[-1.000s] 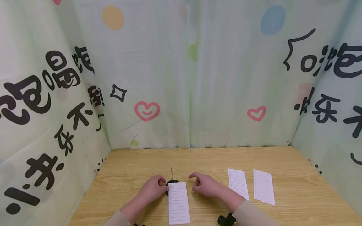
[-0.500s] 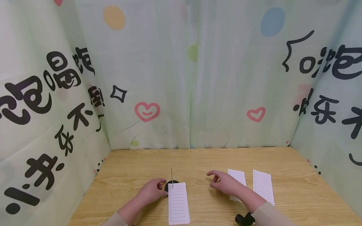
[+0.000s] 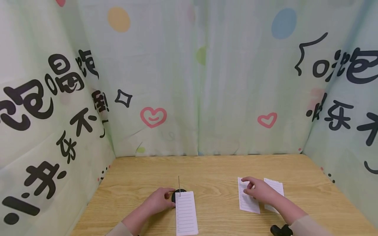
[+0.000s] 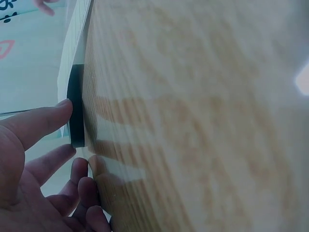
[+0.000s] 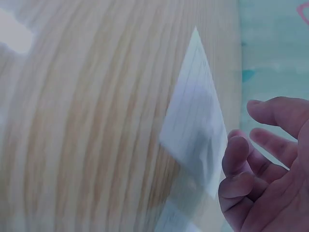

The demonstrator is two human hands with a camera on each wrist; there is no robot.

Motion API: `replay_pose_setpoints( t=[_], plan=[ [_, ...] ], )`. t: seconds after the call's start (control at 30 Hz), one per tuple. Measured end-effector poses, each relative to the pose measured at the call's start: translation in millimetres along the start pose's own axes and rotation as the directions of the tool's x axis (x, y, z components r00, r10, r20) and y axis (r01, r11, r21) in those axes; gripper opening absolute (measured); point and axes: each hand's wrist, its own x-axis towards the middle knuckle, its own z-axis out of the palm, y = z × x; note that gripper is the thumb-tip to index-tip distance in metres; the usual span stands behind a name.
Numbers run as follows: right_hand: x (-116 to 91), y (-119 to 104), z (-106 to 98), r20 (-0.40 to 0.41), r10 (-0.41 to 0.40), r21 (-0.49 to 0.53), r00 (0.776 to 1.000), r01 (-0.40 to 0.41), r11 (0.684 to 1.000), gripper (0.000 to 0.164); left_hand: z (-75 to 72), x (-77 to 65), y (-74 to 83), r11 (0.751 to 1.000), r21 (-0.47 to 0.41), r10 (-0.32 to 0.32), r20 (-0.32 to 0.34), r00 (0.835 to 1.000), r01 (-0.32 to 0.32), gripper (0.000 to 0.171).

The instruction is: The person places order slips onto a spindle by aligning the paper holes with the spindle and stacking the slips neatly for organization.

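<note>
Near the middle of the table stands a receipt spike with a round black base [image 3: 173, 196] and a thin upright needle [image 3: 178, 184]. A lined paper slip [image 3: 186, 214] is pierced on the needle near its top edge. My left hand [image 3: 159, 200] holds the base at its left side; in the left wrist view the thumb [image 4: 50, 118] touches its edge and the index finger lies close below. My right hand [image 3: 261, 190] hovers over a second lined slip [image 3: 248, 203], fingers loosely bent, holding nothing. A third slip [image 3: 276, 187] lies to the right, partly hidden by that hand.
The wooden table [image 3: 218, 167] runs back to a printed curtain [image 3: 230, 98], which also closes off both sides. A black wrist device [image 3: 282, 230] shows under the right sleeve.
My right hand has moved right, from beside the spike to over the loose slips. My left hand has stayed at the base, its fingers shifting slightly. The pierced slip has stayed put.
</note>
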Motion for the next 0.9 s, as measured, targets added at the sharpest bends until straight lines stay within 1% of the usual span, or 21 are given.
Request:
replay_pose_setpoints(
  t=[0.2, 0.33, 0.5, 0.6, 0.73, 0.9],
  plan=[
    [-1, 14, -14, -0.006, 0.047, -0.023, 0.999, -0.048, 0.999, 0.047, 0.4, 0.4, -1.1, 1.000, 0.011, -0.014, 0.011, 1.000, 0.014, 0.056],
    [3, 21, -19, -0.005, 0.061, -0.078, 0.998, -0.061, 0.995, 0.049, -0.1, 1.2, -0.5, 1.000, 0.017, -0.017, 0.017, 1.000, 0.017, 0.056],
    [8, 25, -24, 0.006, 0.105, -0.127, 0.995, -0.103, 0.987, 0.054, 0.1, 4.1, 0.1, 1.000, 0.015, -0.022, 0.035, 0.999, 0.021, 0.054],
    [11, 25, -25, 0.015, 0.142, -0.154, 0.990, -0.138, 0.978, 0.058, 1.1, 5.2, -0.5, 1.000, 0.009, -0.029, 0.039, 0.999, 0.029, 0.054],
    [15, 22, -23, 0.023, 0.169, -0.200, 0.985, -0.161, 0.967, 0.063, 1.2, 3.8, -0.3, 1.000, -0.004, -0.021, 0.029, 0.999, 0.021, 0.054],
    [17, 20, -19, 0.021, 0.213, -0.222, 0.977, -0.203, 0.954, 0.063, -0.5, 1.6, 0.7, 1.000, -0.014, -0.002, 0.017, 1.000, 0.003, 0.054]
  ],
)
